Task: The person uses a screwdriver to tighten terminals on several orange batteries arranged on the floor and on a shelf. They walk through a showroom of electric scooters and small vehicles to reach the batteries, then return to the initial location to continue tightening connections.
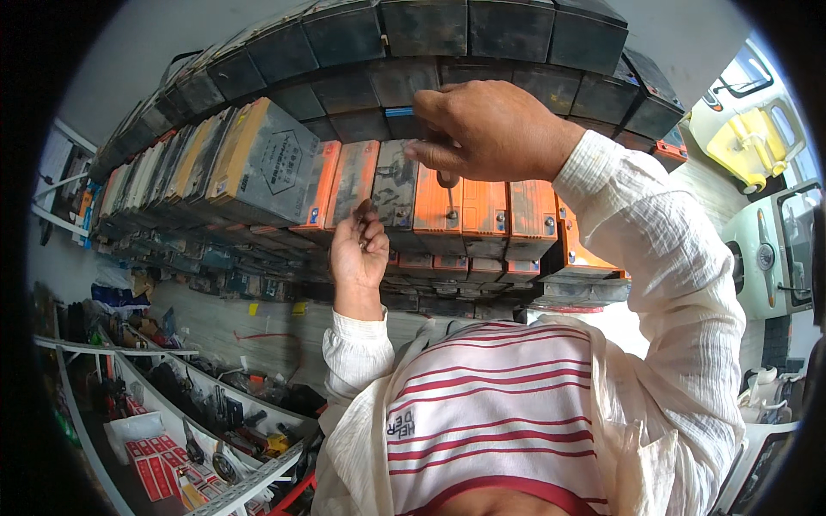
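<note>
My right hand (469, 125) is wrapped round a screwdriver (449, 193), mostly hidden in my fist. Its thin shaft points down at a terminal on the front of an orange-topped battery (437, 206). Palm up, my left hand (361, 249) is held beside a dusty grey battery (396, 181), its fingers curled together over something small and dark that I cannot make out. More orange batteries (529, 211) with small terminals stand to the right in the same row.
Behind the row rise stacked dark batteries (422, 30). Large batteries with tan tops (237, 155) stand at the left. Shelves (232, 486) with red-and-white boxes (155, 464) are at the lower left. A pale vehicle (761, 249) and a yellow plastic part (748, 146) are at the right.
</note>
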A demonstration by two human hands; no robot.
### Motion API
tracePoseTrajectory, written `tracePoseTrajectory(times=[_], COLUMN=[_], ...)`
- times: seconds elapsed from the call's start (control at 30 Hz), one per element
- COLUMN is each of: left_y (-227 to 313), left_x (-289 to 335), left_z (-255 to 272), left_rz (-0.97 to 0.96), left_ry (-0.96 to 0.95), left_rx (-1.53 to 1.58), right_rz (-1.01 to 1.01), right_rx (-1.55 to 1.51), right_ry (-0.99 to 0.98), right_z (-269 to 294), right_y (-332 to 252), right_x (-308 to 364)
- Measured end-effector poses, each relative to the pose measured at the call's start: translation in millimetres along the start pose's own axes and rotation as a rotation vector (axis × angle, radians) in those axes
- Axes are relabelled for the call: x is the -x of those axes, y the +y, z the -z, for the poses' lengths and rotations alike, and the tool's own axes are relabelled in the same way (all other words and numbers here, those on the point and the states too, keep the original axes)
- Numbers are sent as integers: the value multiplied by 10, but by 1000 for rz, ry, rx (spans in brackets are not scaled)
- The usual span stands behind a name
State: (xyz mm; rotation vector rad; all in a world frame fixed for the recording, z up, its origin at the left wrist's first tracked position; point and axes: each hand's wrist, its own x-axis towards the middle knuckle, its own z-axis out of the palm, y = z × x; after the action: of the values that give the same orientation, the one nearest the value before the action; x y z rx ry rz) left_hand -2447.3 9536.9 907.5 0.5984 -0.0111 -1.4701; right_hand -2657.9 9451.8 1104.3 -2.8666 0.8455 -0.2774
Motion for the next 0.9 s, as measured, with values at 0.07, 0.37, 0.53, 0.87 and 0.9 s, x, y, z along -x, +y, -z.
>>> tracePoseTrajectory(times=[0.07,0.37,0.53,0.87,0.9], left_y=[-31,-233,-348,-545,-549], left_x=[-30,-286,-453,-395,-405], left_z=[-45,-182,-207,-283,-278], left_rz=[-34,-208,-205,-314,-310], left_ry=[-70,-231,-292,-253,-264], left_rx=[-42,-129,-146,-412,-416], right_rz=[157,219,-80,-53,-54], right_rx=[-130,-37,221,84,55], right_ry=[148,239,-116,-96,-77], right_z=[-121,-132,74,62,68], right_y=[137,147,-59,4,24], right_x=[-8,-38,-76,-58,-51])
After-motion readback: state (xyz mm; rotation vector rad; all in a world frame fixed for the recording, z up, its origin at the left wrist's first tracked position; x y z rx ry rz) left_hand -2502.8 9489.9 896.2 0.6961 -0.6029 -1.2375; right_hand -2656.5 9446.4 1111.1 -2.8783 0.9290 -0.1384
